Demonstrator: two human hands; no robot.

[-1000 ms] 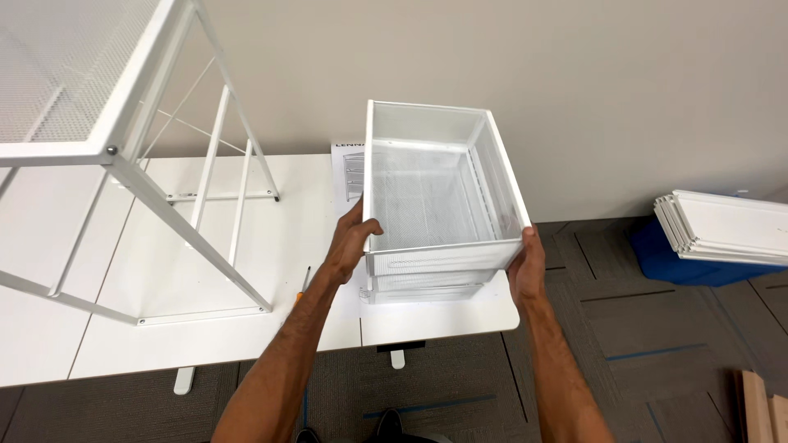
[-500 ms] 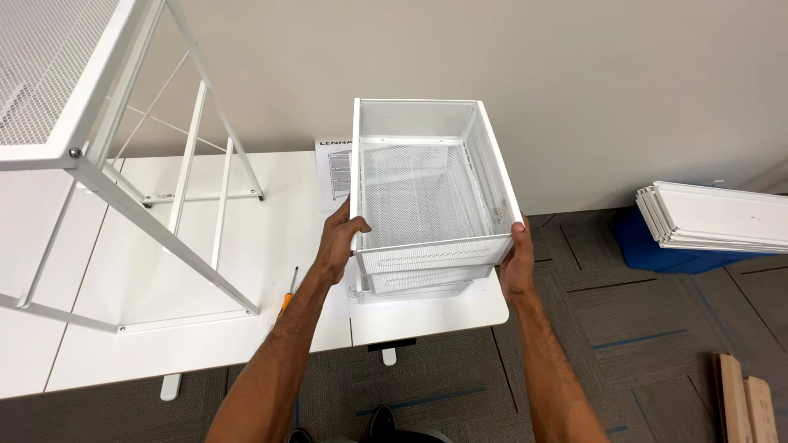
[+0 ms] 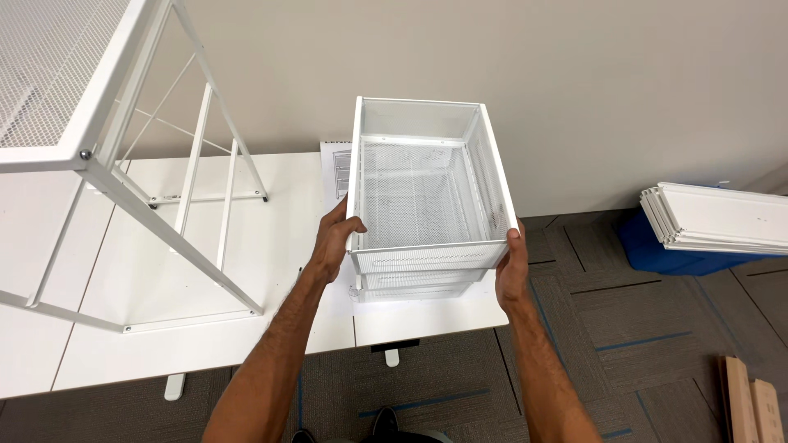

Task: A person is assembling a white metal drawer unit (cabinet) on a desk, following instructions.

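Observation:
A white wire-mesh drawer basket [image 3: 423, 193] is held over the right end of a white table [image 3: 205, 271], nested above two more mesh baskets [image 3: 410, 287] stacked beneath it. My left hand [image 3: 335, 242] grips the top basket's left side near its front corner. On the opposite side, my right hand [image 3: 510, 262] clasps the front right corner. A printed instruction sheet [image 3: 335, 168] lies on the table under the stack, partly hidden.
A white metal frame [image 3: 123, 148] with a mesh top stands on the table's left half. A stack of white panels [image 3: 714, 217] rests on a blue bin [image 3: 657, 250] at the right. Wooden boards [image 3: 751, 406] lie on grey carpet at bottom right.
The top basket, held in both hands, sits slightly higher and more centred in view than a second ago; my hands keep the same grip on its sides.

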